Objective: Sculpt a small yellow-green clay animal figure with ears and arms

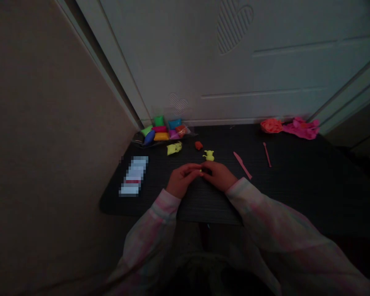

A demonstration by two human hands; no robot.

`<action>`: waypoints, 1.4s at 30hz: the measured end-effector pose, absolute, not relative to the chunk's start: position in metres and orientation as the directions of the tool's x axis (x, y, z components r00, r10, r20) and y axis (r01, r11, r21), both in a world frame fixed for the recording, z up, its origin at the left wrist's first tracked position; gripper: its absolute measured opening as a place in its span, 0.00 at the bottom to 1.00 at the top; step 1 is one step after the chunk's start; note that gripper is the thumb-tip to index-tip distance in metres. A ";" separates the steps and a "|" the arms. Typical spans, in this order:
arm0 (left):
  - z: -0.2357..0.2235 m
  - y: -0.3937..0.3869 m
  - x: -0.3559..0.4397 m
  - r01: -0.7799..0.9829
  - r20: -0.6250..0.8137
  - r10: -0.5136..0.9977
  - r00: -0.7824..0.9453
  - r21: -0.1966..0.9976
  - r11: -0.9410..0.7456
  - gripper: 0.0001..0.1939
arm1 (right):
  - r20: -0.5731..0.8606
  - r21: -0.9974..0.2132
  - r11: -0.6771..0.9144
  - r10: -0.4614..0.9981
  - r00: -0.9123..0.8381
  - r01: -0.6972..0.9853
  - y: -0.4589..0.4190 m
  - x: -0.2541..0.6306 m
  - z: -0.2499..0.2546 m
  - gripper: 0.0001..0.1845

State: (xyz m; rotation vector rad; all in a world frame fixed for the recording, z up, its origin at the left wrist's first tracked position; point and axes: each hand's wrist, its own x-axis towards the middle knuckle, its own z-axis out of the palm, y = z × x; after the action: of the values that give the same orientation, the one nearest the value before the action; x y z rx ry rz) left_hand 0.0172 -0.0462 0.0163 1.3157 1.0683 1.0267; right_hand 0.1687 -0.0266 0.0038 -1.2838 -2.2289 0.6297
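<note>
My left hand [181, 180] and my right hand [218, 176] meet above the near half of the dark table, fingertips pinched together. A tiny piece of yellow clay [200, 170] shows between them, mostly hidden by the fingers. Just beyond my right hand lies a small yellow clay figure [209, 156] with a round head, ears and a thin part sticking out to the left. Farther back sits a red clay lump [198, 145]. To its left is an opened yellow clay packet [173, 149], crumpled at one end.
Several coloured clay packets [162, 136] lie in clear plastic at the back left. A blurred-out, phone-like rectangle [135, 174] is at left. On the right are a pink plastic knife [243, 165], a thin pink tool [267, 155], and coral [271, 126] and pink bundles [302, 128] by the white door [185, 53].
</note>
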 end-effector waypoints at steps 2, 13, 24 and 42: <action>0.017 -0.046 0.017 0.033 -0.016 0.980 0.201 0.999 0.010 0.12 | 0.205 -0.591 0.476 0.869 -0.450 0.651 -0.027 0.169 0.003 0.07; 0.012 -0.042 0.016 -0.006 0.037 0.987 0.158 0.999 -0.037 0.19 | 0.256 -0.718 0.437 0.889 -0.379 0.541 -0.028 0.170 0.010 0.09; 0.006 -0.046 0.019 0.531 0.285 0.928 0.240 0.762 -0.371 0.19 | 0.062 -0.904 0.216 0.920 -0.388 0.369 -0.027 0.172 0.011 0.09; 0.001 -0.039 0.016 0.835 0.383 0.876 0.293 0.344 -0.430 0.09 | 0.249 -0.466 0.591 0.802 -0.543 0.659 -0.047 0.203 0.001 0.09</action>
State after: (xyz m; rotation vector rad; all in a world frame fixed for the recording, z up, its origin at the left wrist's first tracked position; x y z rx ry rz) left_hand 0.0163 -0.0391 0.0010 2.4620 1.6328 0.8104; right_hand 0.2035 -0.0470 0.0005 -1.1677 -2.3846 0.4441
